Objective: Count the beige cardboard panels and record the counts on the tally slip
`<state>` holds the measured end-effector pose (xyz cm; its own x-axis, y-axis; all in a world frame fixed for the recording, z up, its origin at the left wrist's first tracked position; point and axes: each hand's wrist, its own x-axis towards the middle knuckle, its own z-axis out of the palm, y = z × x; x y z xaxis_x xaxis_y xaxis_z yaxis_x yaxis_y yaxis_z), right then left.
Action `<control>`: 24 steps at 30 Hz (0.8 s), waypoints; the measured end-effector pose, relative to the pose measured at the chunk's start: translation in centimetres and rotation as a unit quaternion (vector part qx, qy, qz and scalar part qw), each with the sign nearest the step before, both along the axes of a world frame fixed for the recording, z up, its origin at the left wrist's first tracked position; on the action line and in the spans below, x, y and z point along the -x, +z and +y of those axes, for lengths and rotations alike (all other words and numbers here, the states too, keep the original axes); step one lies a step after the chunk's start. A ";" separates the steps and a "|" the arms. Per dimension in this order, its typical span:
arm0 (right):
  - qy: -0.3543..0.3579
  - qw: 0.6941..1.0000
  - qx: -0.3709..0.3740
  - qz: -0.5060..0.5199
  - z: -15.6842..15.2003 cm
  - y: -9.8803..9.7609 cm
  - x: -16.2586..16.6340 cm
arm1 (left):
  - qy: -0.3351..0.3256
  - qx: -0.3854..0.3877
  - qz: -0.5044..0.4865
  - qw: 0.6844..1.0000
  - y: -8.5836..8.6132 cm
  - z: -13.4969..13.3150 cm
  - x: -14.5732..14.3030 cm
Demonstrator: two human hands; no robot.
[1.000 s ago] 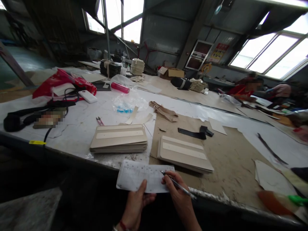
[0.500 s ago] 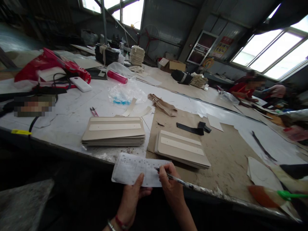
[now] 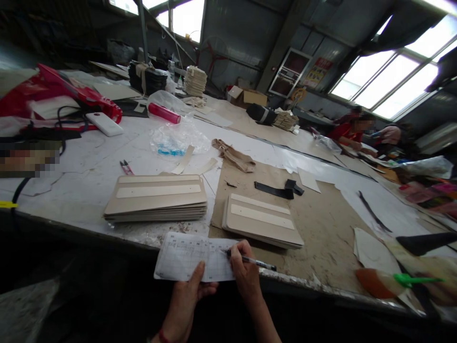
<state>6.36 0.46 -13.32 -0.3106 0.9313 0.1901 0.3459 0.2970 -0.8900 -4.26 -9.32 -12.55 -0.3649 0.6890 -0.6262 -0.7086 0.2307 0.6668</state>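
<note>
Between hands (image 3: 189, 297) (image 3: 243, 274): paper slip (image 3: 185, 255), pen (image 3: 250, 260) touching

Sheet print: the grid entries on the paper sheet (image 3: 194, 257) are too small to read.
Blurred patch (image 3: 28, 161): pixelated, contents untellable.
Wall poster (image 3: 316, 73): text illegible.

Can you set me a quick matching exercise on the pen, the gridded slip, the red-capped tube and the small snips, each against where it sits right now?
Things:
1. pen
2. gridded paper slip
3. red tube
4. small snips

Places:
A. on white sheet, left of the card stacks
B. in right hand
C. in clear plastic bag, far side
D. pinched by left hand

Pairs: 1-B, 2-D, 3-C, 4-A
</note>
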 end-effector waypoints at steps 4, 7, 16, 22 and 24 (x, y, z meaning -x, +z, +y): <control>-0.003 1.000 -0.002 0.010 -0.1 -0.1 -0.1 | -0.001 -0.011 -0.019 1.000 -0.8 0.0 0.0; -0.005 1.000 -0.007 0.016 -0.1 -0.3 -0.2 | 0.001 -0.012 -0.016 1.000 -0.9 0.0 0.1; 0.008 1.000 -0.010 0.019 -0.2 -0.5 -0.3 | -0.005 -0.021 -0.037 0.999 -1.1 -0.2 0.2; 0.010 1.000 -0.015 -0.006 -0.1 -0.6 -0.5 | 0.001 -0.040 -0.031 0.999 -1.2 -0.3 0.1; 0.015 1.000 -0.015 -0.016 -0.2 -0.5 -0.4 | 0.001 -0.039 -0.032 0.999 -1.1 -0.4 0.0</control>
